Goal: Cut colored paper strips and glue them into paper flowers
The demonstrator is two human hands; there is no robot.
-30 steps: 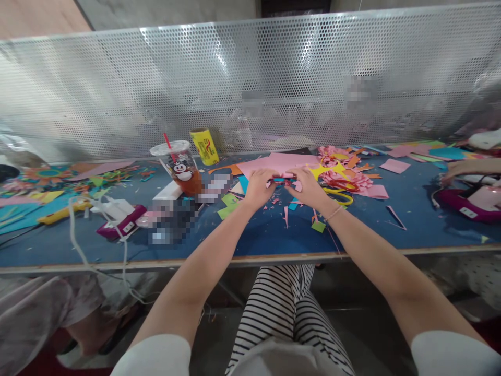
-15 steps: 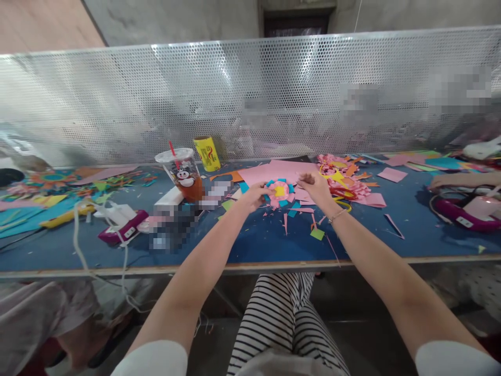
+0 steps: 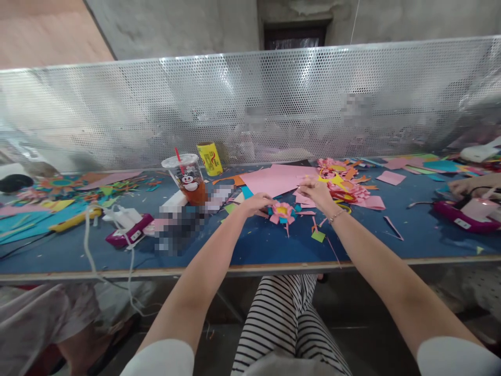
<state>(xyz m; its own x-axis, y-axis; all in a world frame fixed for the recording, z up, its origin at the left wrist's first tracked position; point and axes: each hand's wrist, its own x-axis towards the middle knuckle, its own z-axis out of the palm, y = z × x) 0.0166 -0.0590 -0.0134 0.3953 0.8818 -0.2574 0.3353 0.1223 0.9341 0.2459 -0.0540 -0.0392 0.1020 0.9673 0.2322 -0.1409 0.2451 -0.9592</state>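
The left hand [image 3: 255, 205] grips the left edge of 1 layered pink, blue and yellow paper flower [image 3: 282, 211]. Right of this grip, the right hand [image 3: 316, 193] has bent fingertips; its hold cannot be determined. Beyond the grip lies 1 flat pink paper sheet [image 3: 270, 180].

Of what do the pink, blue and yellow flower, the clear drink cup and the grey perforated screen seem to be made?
Pink, blue and yellow flower: probably matt paper, judging by its thin cut petals.
Clear, tapered drink cup: likely smooth plastic; amber liquid shows through.
Grey perforated screen: apparently metal, given its bright sheen.
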